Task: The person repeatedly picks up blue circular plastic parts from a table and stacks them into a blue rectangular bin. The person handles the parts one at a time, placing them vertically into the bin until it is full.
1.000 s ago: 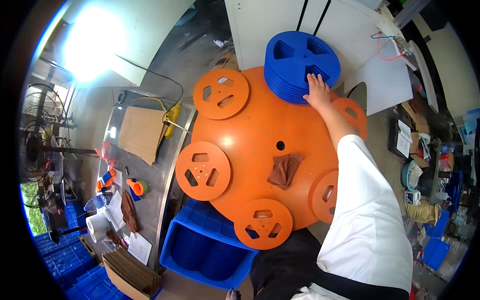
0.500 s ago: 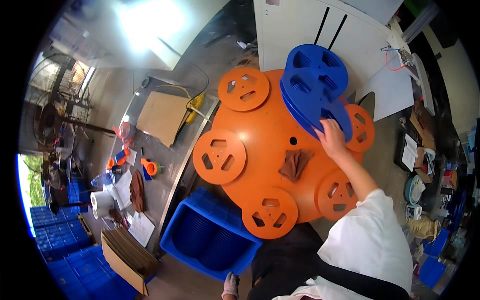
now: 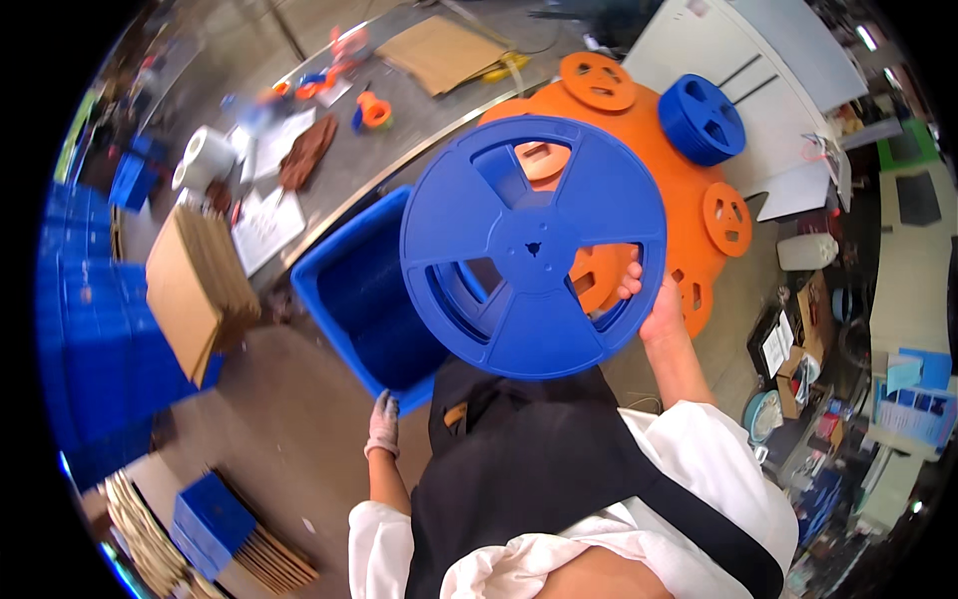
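Note:
A large blue plastic reel (image 3: 544,329) with cut-out windows is held up in front of me. My right hand (image 3: 654,304) is closed on its right rim, fingertips showing through a window. My left hand (image 3: 383,424), in a pale glove, points its fingers up beside the near edge of a blue bin (image 3: 334,324); whether it touches the edge I cannot tell. It holds nothing I can see. The reel covers part of the bin and of a round orange table (image 3: 664,190), where a stack of blue reels (image 3: 702,120) stands at the far side.
Orange discs (image 3: 597,82) sit around the orange table's edge. A metal workbench (image 3: 424,125) at the left bears paper rolls (image 3: 205,158), a brown cloth (image 3: 307,152) and cardboard (image 3: 441,52). Stacked cardboard (image 3: 195,285) and blue crates (image 3: 100,319) stand at far left.
My right hand has brought a blue reel from the table toward me, above the bin. The view has turned. My left hand has come further into view, beside the bin.

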Demonstrator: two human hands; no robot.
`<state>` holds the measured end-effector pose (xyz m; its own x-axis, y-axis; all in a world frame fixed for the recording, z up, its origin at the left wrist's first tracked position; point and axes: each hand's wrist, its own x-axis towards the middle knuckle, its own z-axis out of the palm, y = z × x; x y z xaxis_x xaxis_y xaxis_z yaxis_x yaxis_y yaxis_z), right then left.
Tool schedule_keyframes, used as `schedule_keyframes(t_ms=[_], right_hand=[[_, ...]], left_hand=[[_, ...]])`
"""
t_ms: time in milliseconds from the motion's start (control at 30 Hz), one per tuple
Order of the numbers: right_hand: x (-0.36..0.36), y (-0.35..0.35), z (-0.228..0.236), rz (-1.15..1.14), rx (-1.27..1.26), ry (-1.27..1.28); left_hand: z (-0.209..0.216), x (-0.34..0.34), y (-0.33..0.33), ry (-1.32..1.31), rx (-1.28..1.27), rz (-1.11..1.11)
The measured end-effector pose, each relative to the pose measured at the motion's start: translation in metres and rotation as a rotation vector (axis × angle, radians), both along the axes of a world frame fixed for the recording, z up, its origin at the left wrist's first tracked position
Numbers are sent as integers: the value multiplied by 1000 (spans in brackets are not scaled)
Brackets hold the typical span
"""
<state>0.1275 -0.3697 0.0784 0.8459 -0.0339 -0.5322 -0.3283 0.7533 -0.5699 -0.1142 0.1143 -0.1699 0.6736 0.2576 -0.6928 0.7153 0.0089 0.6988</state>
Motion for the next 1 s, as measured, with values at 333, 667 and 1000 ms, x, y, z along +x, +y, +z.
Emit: schedule_keyframes(t_ms=[333,667,1000], right_hand=[[-72,154,23,328,-20,85],[-115,206,42,532,-94,110],[-91,192,43,463,-135,144]], left_hand=[[170,14,39,-537,508,365],[264,96,-60,-754,909,-452],[220,106,-59,-678,892,-406]])
